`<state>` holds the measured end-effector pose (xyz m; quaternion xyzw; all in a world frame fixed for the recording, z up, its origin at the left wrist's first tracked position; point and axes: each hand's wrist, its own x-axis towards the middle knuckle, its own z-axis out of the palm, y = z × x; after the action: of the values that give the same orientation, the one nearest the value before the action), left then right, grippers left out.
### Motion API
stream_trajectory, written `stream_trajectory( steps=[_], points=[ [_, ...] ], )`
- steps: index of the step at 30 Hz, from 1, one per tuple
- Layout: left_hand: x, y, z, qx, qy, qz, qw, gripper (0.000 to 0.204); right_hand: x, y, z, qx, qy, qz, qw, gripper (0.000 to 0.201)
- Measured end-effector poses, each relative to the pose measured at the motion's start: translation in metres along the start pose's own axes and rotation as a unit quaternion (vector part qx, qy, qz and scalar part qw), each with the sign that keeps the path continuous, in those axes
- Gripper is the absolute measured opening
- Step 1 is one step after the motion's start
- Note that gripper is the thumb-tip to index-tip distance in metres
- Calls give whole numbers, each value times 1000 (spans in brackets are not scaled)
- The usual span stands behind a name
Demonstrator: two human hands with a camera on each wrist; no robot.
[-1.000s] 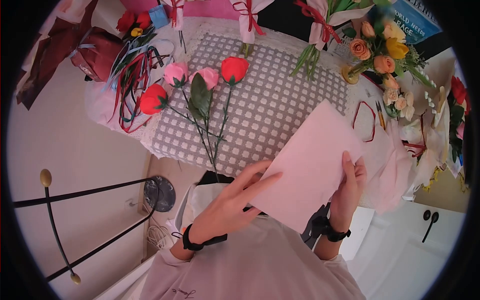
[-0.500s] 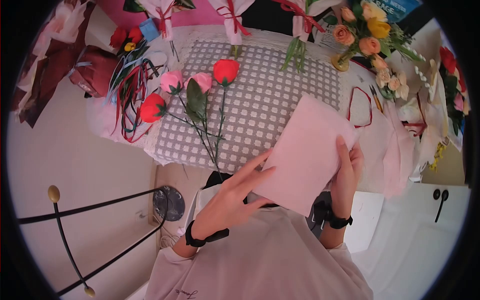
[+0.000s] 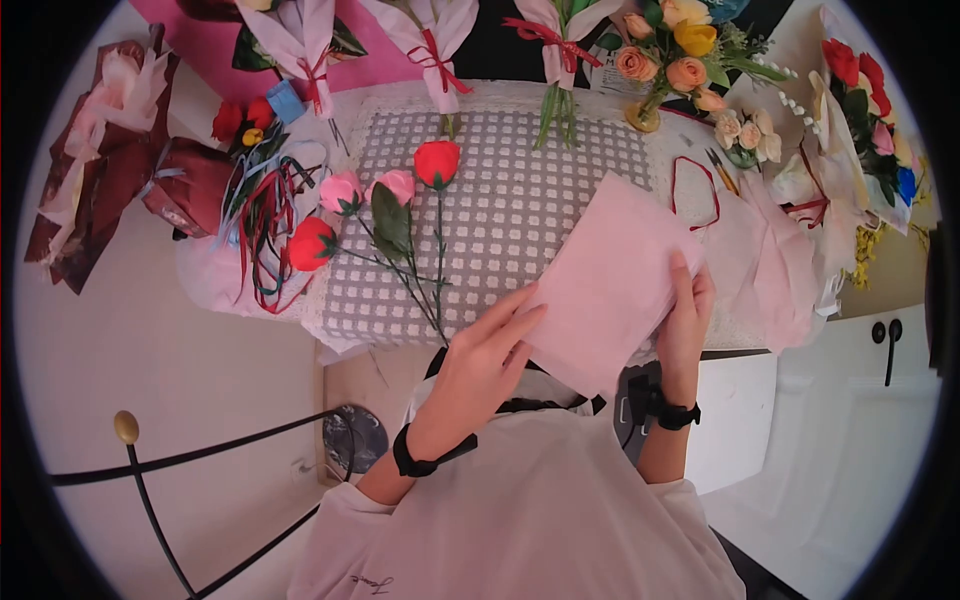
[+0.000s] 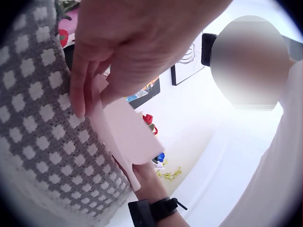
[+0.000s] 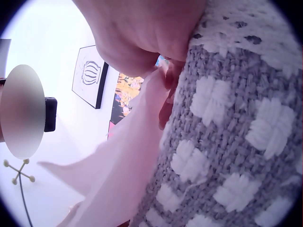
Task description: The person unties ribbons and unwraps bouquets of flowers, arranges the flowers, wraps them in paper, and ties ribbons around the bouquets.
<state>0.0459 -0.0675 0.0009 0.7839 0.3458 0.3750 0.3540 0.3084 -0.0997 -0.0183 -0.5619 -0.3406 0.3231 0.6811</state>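
Checked cloth (image 3: 545, 200) covers the table. Near its front edge, the left hand (image 3: 478, 362) and right hand (image 3: 686, 318) each pinch the pink paper (image 3: 610, 285) between fingers and thumb. Four roses (image 3: 392, 218) lie to its left, a red ribbon (image 3: 717, 205) to its right; wrapped bouquets (image 3: 432, 58) lie beyond.

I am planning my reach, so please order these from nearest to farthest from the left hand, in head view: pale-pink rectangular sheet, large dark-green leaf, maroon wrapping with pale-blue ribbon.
1. Pale-pink rectangular sheet: touching the left hand.
2. Large dark-green leaf: ahead, somewhat left.
3. Maroon wrapping: far left.
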Motion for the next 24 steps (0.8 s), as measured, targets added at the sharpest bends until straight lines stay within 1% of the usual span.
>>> stream_trajectory(
  steps=[1, 2, 3, 4, 5, 6, 7, 9, 10, 11, 12, 13, 14, 15, 17, 18, 20, 21, 22, 23, 24],
  points=[
    [2, 1, -2, -1, -5, 3, 1000, 42, 0, 0, 0, 3, 29, 4, 1000, 31],
    [4, 3, -3, -36, -3, -52, 998, 34, -1, 0, -1, 3, 58, 8, 998, 29],
    [8, 4, -4, -72, 3, -104, 992, 27, 0, 2, 0, -1, 61, 4, 998, 29],
    [12, 1, -3, -76, 6, -101, 992, 27, 2, 5, 3, 27, 67, -10, 997, 31],
    [13, -3, -4, -71, 32, -105, 991, 23, 4, 7, 4, 56, 70, -20, 996, 33],
    [13, -7, -6, -62, 57, -112, 990, 19, 4, 5, 3, 56, 67, -19, 996, 33],
    [13, -11, -7, -59, 59, -115, 990, 19, 2, 1, 3, 37, 60, -4, 997, 33],
    [13, -17, -8, -129, 73, -176, 973, 18, -3, -10, 6, 22, 52, 15, 998, 36],
    [16, -15, -8, -127, 74, -178, 973, 18, -6, -20, 14, 7, 32, 9, 999, 43],
    [19, -10, -9, -201, 101, -200, 953, 20, -8, -30, 16, -7, 12, 4, 1000, 52],
    [23, -7, -9, -275, 128, -221, 927, 23, -10, -39, 12, -7, 11, 6, 1000, 52],
    [27, -6, -8, -273, 129, -223, 927, 23, -13, -48, 6, -37, -18, 34, 999, 59],
    [31, -5, -8, -284, 162, -231, 916, 26, -17, -54, 0, -66, -46, 63, 995, 66],
    [35, -4, -8, -294, 193, -239, 905, 28, -21, -56, -5, -64, -45, 66, 995, 66],
    [41, -5, -11, -280, 188, -246, 909, 29, -27, -59, -15, -51, -128, 92, 986, 61],
    [43, -9, -10, -274, 175, -242, 914, 29, -28, -62, -22, -50, -123, 93, 987, 61],
    [48, -11, -9, -269, 156, -241, 919, 29, -29, -67, -36, -185, -232, 128, 946, 52],
    [50, -8, -10, -268, 136, -248, 921, 29, -28, -69, -37, -184, -227, 132, 947, 52],
    [52, -8, -10, -267, 114, -255, 922, 28, -24, -71, -36, -172, -218, 135, 951, 47],
    [52, -11, -10, -267, 107, -257, 922, 28, -21, -71, -34, -161, -208, 138, 955, 42],
    [51, -17, -10, -257, 93, -254, 928, 27, -16, -70, -32, -161, -202, 141, 956, 42]
  ],
)
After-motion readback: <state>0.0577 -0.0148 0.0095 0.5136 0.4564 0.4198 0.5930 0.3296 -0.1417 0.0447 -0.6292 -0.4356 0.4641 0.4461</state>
